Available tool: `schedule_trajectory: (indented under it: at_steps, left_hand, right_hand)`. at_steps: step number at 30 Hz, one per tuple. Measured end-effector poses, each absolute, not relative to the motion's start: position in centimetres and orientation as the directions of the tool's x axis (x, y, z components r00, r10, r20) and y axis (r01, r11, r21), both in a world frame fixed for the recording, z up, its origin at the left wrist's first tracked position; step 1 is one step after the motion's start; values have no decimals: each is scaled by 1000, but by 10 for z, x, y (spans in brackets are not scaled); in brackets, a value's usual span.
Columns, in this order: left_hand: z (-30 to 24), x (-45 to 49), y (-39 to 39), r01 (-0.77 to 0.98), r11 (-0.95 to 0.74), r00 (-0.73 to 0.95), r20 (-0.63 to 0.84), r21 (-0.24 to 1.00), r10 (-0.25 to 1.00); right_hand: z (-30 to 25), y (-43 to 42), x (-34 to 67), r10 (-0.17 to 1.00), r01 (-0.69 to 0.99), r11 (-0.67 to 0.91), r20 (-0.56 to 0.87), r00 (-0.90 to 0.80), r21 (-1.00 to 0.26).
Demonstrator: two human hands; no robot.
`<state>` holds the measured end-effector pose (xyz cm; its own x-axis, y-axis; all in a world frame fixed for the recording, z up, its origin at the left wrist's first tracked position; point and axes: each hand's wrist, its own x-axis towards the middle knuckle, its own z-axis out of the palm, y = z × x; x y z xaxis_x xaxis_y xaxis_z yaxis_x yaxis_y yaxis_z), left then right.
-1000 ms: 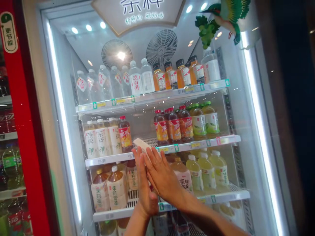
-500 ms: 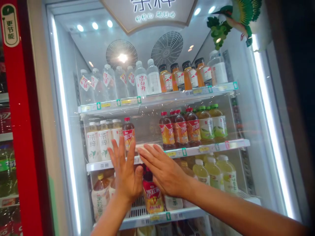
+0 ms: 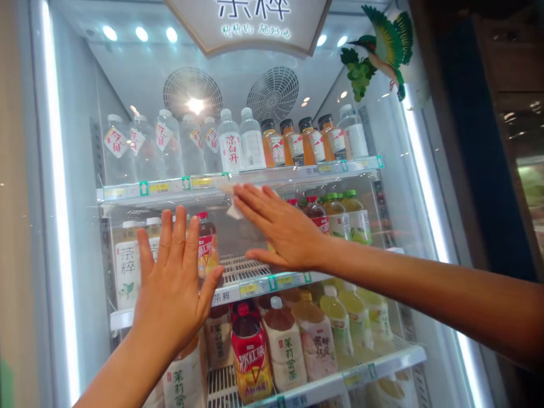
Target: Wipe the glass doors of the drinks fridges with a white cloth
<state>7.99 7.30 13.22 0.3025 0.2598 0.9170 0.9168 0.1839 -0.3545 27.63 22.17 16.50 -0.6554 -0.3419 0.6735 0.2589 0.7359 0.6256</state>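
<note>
Both hands rest flat on the glass door [image 3: 403,187] of a lit drinks fridge. My left hand [image 3: 172,283] lies low on the left with its fingers spread upward, in front of a red-capped tea bottle [image 3: 207,246]. My right hand [image 3: 280,229] reaches in from the right, fingers stretched toward the left, pressing a white cloth or tissue [image 3: 233,204] against the glass just below the top shelf [image 3: 170,184].
Behind the glass, shelves hold several water bottles [image 3: 232,144], orange drinks [image 3: 293,141], green-capped bottles [image 3: 355,212] and tea bottles [image 3: 284,345]. Two round fans [image 3: 272,93] sit at the back. A bird decoration [image 3: 382,42] hangs at the upper right. A dark frame [image 3: 467,141] borders the right.
My right hand has slid the white cloth up the glass from the middle shelf to just under the top shelf. My left hand has moved leftward, away from the right hand, fingers spread.
</note>
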Motion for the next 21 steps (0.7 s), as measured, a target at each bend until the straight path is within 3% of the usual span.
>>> schedule_trajectory:
  at_steps: [2, 6, 10, 15, 19, 21]
  left_hand:
    - [134, 85, 79, 913, 193, 308, 918, -360, 251]
    - [140, 96, 88, 909, 203, 319, 920, -365, 226]
    - [140, 111, 99, 892, 212, 347, 905, -399, 247]
    - [128, 139, 121, 882, 171, 388, 883, -439, 263]
    - [119, 164, 140, 875, 125, 426, 867, -467, 258]
    - [116, 176, 148, 872, 104, 441, 861, -478, 254]
  right_hand:
    - [171, 227, 284, -326, 294, 737, 702, -634, 608]
    - [183, 248, 311, -362, 234, 671, 587, -724, 703]
    - [185, 276, 350, -277, 458, 694, 793, -543, 556]
    - [153, 299, 394, -293, 312, 683, 639, -711, 660]
    - [137, 315, 420, -238, 453, 703, 782, -577, 548]
    - [134, 323, 433, -258, 388, 706, 726, -637, 592]
